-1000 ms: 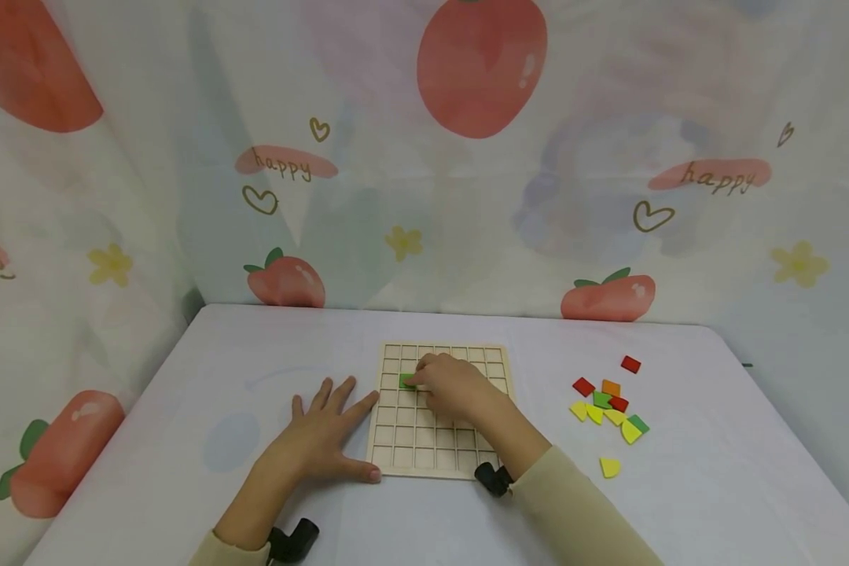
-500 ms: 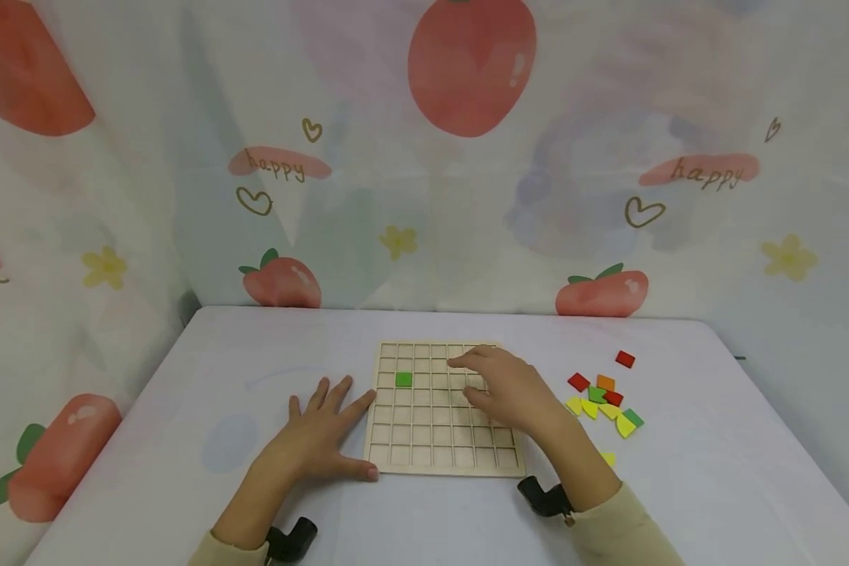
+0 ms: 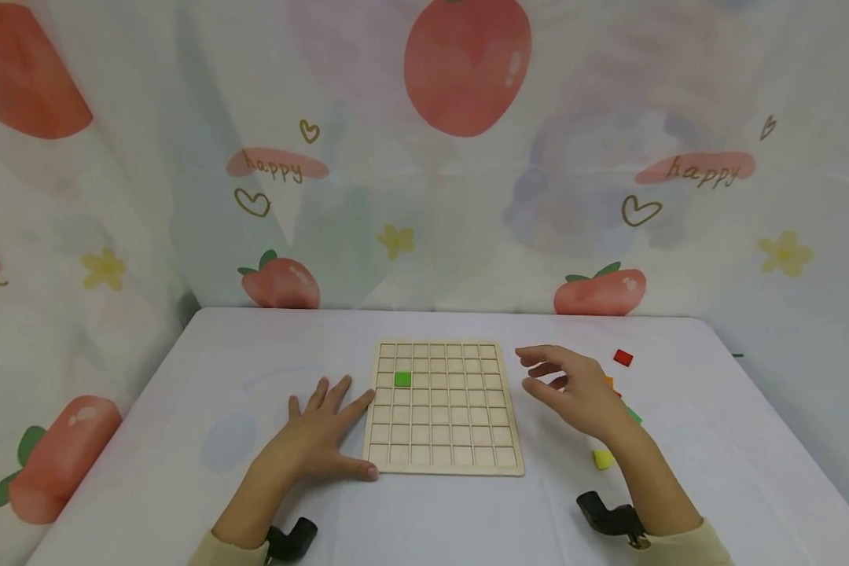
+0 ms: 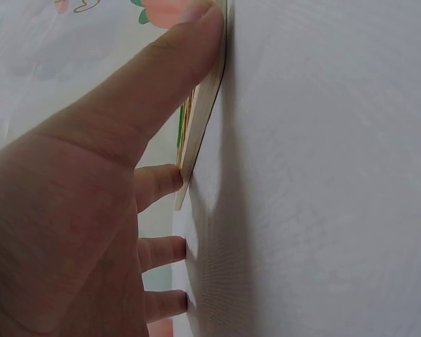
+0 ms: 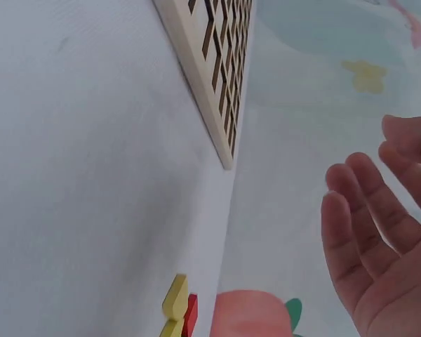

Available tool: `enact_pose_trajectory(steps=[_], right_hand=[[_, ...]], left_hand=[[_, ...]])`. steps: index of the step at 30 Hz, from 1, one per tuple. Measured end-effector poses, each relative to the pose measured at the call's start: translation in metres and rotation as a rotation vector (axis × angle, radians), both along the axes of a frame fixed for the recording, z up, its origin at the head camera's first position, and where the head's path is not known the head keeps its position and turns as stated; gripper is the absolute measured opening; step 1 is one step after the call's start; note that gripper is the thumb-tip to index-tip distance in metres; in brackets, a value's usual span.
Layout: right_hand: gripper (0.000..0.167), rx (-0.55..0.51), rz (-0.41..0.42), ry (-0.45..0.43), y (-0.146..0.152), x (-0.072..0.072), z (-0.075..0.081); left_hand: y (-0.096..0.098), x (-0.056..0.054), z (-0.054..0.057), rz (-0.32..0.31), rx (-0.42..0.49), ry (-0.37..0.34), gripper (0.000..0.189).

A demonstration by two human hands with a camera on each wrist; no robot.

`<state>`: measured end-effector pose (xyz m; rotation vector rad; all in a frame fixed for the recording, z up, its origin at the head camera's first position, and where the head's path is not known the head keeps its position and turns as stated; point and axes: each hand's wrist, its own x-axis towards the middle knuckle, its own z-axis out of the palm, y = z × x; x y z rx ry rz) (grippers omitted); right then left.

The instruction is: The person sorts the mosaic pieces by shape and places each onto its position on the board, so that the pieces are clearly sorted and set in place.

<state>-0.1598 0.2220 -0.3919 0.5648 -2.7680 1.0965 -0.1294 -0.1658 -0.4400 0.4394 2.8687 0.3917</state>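
Observation:
A square wooden grid board [image 3: 442, 409] lies at the middle of the table, with one green square tile [image 3: 402, 379] in a cell near its upper left. My left hand [image 3: 318, 440] is spread flat at the board's left side, thumb at the lower corner and index fingertip on the left edge. In the left wrist view the thumb [image 4: 175, 63] touches the board's rim. My right hand [image 3: 573, 389] hovers right of the board, fingers loosely bent and holding nothing. It covers part of the pile of coloured pieces; a red tile [image 3: 623, 358] and a yellow piece [image 3: 604, 459] show around it.
More of the pile peeks out past the right wrist, including a green piece [image 3: 633, 414]. In the right wrist view a yellow piece [image 5: 175, 298] overlaps a red one. A printed cloth [image 3: 460, 236] hangs behind the white table [image 3: 184, 440].
My right hand has let go of the green tile, leaving it in the board, and moved right off the board toward the coloured pieces. My left hand stays where it was.

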Motion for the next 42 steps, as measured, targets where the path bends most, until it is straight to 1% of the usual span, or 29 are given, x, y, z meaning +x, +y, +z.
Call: enact_pose_trajectory(steps=[4, 10, 13, 15, 19, 23, 25, 28, 34, 36, 42], right_hand=[[0.037, -0.11, -0.015, -0.076, 0.015, 0.009, 0.002], [0.037, -0.329, -0.029, -0.239, 0.036, 0.02, -0.001], [0.04, -0.402, -0.042, -0.293, 0.047, 0.025, -0.002], [0.041, -0.425, -0.05, -0.319, 0.054, 0.028, -0.003], [0.039, -0.436, -0.062, -0.359, 0.067, 0.035, -0.006], [0.042, -0.412, -0.096, -0.411, 0.078, 0.04, -0.009], [0.046, -0.387, -0.118, -0.452, 0.082, 0.042, -0.012], [0.051, -0.339, -0.127, -0.495, 0.087, 0.043, -0.015], [0.05, -0.226, -0.142, -0.526, 0.092, 0.044, -0.02], [0.051, -0.203, -0.144, -0.545, 0.093, 0.044, -0.022], [0.05, -0.175, -0.099, -0.574, 0.097, 0.048, -0.026]], left_hand=[[-0.001, -0.001, -0.002, -0.011, -0.002, 0.011, 0.115], [-0.002, -0.001, -0.003, -0.008, -0.003, 0.014, 0.114], [-0.003, -0.001, -0.003, -0.008, -0.005, 0.014, 0.115], [-0.003, -0.001, -0.002, -0.011, -0.005, 0.019, 0.115], [-0.003, 0.0, -0.001, -0.016, -0.001, 0.024, 0.115], [-0.003, 0.0, -0.001, -0.02, 0.003, 0.022, 0.115], [-0.003, -0.001, -0.001, -0.021, 0.008, 0.019, 0.115], [-0.003, -0.001, -0.001, -0.022, 0.008, 0.013, 0.115], [-0.003, -0.001, 0.0, -0.016, -0.001, 0.01, 0.115], [-0.003, -0.001, 0.0, -0.019, 0.003, 0.011, 0.114], [-0.002, 0.001, 0.001, -0.021, 0.012, -0.002, 0.114]])
